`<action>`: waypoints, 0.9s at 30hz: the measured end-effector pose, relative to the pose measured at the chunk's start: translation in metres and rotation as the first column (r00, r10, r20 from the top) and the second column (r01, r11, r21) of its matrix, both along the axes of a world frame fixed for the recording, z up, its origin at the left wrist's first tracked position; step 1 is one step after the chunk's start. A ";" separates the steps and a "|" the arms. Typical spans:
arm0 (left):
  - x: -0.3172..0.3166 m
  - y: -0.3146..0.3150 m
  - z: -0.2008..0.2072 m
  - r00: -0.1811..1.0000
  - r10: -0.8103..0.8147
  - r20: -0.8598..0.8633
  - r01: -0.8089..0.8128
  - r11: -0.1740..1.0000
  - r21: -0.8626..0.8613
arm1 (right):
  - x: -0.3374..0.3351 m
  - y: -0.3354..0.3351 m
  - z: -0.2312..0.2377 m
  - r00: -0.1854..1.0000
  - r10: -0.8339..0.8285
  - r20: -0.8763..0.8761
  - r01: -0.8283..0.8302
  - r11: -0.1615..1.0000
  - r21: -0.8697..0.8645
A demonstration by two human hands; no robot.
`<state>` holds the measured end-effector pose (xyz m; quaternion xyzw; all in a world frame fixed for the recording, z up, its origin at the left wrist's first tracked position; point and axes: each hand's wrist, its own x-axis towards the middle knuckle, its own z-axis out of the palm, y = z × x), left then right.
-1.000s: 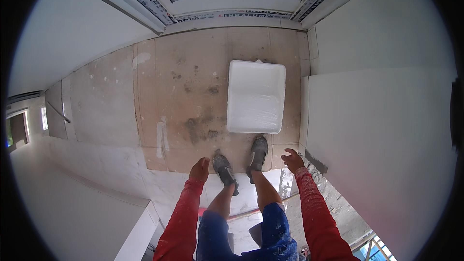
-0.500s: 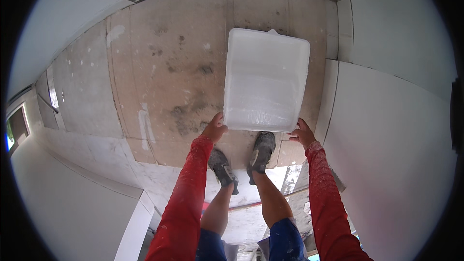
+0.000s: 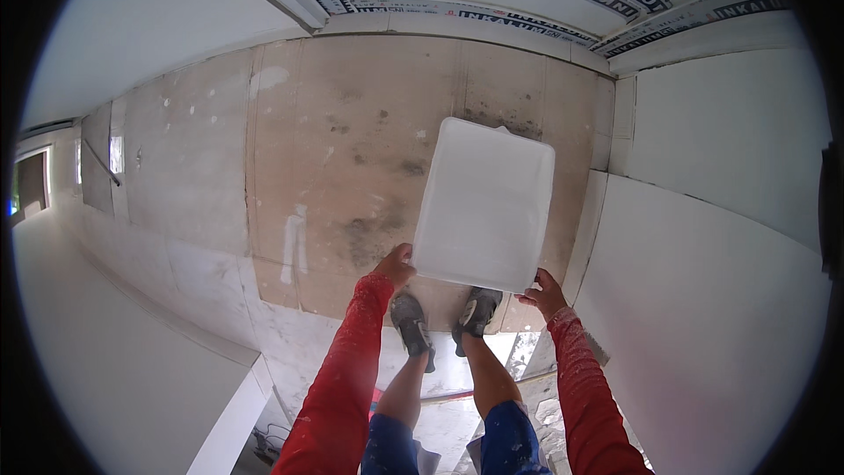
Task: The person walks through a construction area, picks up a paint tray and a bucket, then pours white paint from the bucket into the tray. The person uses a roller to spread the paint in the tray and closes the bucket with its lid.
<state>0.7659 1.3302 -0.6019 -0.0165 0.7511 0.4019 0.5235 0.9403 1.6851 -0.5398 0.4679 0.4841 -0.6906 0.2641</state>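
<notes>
A white rectangular paint tray (image 3: 483,202), shallow with a raised rim and a small tab at its far edge, is in front of me, over the cardboard-like floor covering. My left hand (image 3: 396,266) is closed on its near left corner. At the near right corner, my right hand (image 3: 547,294) grips the rim with bent fingers. The tray's inside looks plain white, with no tool in it. Whether its underside touches the floor I cannot tell.
My dark shoes (image 3: 477,311) stand just below the tray's near edge. Stained brown sheeting (image 3: 352,149) covers the floor. White panels (image 3: 686,255) rise on the right, and a white wall (image 3: 167,26) on the left. A frame with printed protective film (image 3: 527,26) runs along the far side.
My view has tilted up, bringing more of the far frame into sight. The tray has turned slightly clockwise, both hands staying on its near corners.
</notes>
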 end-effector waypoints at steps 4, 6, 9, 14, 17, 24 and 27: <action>0.025 -0.040 0.000 0.952 0.267 0.149 -0.283 0.954 0.098 | -0.007 -0.034 0.001 0.996 0.087 -0.029 -0.085 0.993 0.078; 0.041 -0.061 0.007 0.921 0.352 0.165 -0.370 0.924 0.095 | -0.014 -0.051 0.007 0.989 0.140 -0.037 -0.136 0.987 0.090; 0.067 -0.106 0.021 0.901 0.417 0.118 -0.426 0.902 0.065 | -0.030 -0.090 0.026 0.973 0.225 -0.053 -0.221 0.972 0.075; 0.124 -0.215 0.054 0.766 0.642 0.045 -0.643 0.762 0.080 | -0.064 -0.177 0.059 0.901 0.419 -0.112 -0.414 0.908 0.059; 0.104 -0.252 0.091 0.757 0.652 -0.024 -0.646 0.754 0.120 | -0.098 -0.220 0.076 0.837 0.524 -0.155 -0.492 0.847 0.203; 0.040 -0.432 0.170 0.565 0.825 -0.010 -0.823 0.564 0.072 | -0.238 -0.424 0.146 0.728 0.669 -0.151 -0.640 0.742 0.199; -0.006 -0.522 0.180 0.531 0.832 -0.164 -0.825 0.551 0.127 | -0.307 -0.522 0.151 0.682 0.698 -0.217 -0.670 0.716 0.196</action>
